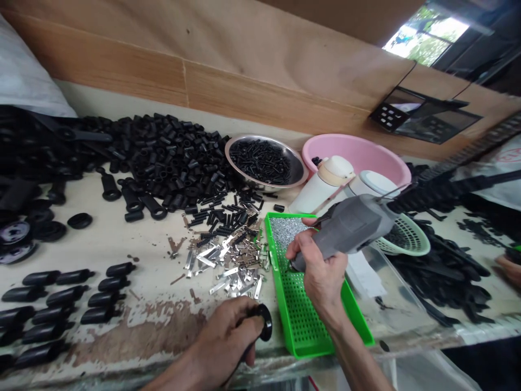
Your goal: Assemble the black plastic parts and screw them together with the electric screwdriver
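My left hand (226,339), near the table's front edge, is closed around a black plastic part (266,322) with a round, flanged end; the rest of it is hidden in my fingers. My right hand (323,279) grips a grey power screwdriver (350,225) whose nose points down and left over a green perforated tray (283,323). Small silvery screws (287,231) fill the tray's far end. The tool's tip is largely hidden, so contact with the screws cannot be told. Flat metal strips (228,260) lie in a loose pile left of the tray.
Behind are heaped black sleeves (175,157), a steel bowl (266,184) of small black parts, a pink basin (358,144) and white bottles (315,190). Black cylinders (100,298) stand in rows at left. A coiled cable (439,195) runs right, where another person's hand (508,269) shows.
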Tool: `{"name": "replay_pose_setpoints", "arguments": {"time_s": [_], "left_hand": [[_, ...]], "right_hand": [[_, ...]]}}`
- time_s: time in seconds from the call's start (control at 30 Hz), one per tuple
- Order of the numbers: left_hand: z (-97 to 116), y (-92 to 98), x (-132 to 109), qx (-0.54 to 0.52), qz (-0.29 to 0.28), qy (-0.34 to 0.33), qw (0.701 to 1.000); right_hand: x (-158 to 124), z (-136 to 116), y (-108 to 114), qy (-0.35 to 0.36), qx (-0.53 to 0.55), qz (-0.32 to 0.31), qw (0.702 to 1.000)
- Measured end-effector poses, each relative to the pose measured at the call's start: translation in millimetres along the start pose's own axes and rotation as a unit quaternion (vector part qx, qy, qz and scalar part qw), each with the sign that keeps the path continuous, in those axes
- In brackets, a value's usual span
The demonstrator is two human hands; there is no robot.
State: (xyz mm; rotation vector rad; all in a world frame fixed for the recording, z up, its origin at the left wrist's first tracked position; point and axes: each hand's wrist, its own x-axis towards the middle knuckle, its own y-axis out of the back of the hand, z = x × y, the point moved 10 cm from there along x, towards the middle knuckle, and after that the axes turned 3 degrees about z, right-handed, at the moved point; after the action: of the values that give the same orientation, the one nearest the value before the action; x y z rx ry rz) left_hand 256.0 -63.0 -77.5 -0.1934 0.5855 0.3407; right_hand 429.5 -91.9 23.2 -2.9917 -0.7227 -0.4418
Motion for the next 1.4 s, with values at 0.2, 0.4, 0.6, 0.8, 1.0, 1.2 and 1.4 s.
{"name": "replay_pose_setpoints", "arguments": {"time_s": [0.2, 0.4, 0.6, 0.8, 1.0, 1.2, 1.4], "left_hand": [[-3.1, 0.2, 0.0, 0.005, 0.008, 0.007, 1.0], [-2.7, -0.7, -1.7, 0.001, 0.007, 0.009, 1.0], [-1.9, -1.2, 0.6, -0.006, 0.004, 0.0, 1.0], [1.6, -0.6, -0.4, -0.002, 0.009, -0.001, 1.0], [-3.1, -0.5, 2.6, -0.001, 0.009, -0.007, 1.0], [-2.0, -1.4, 1.2, -0.002, 0.002, -0.001, 1.0], [-0.8, -0.4, -0.9, 0.004, 0.005, 0.015, 1.0]], "right_hand": [[0.3, -2.3, 0.0, 0.008, -0.023, 0.001, 1.0], [1.9, -5.6, 1.5, 0.015, -0.035, 0.013, 0.999], [-0.2, 0.5, 2.0, 0.012, -0.024, 0.005, 1.0], [-2.1, -3.1, 0.8, 0.02, -0.026, 0.003, 0.999], [0.4, -2.7, 1.8, 0.018, -0.018, 0.006, 1.0], [0.4, -2.6, 0.1, 0.01, -0.007, 0.002, 1.0], [-0.1, 2.6, 0.8, 0.002, 0.009, 0.003, 1.0]]}}
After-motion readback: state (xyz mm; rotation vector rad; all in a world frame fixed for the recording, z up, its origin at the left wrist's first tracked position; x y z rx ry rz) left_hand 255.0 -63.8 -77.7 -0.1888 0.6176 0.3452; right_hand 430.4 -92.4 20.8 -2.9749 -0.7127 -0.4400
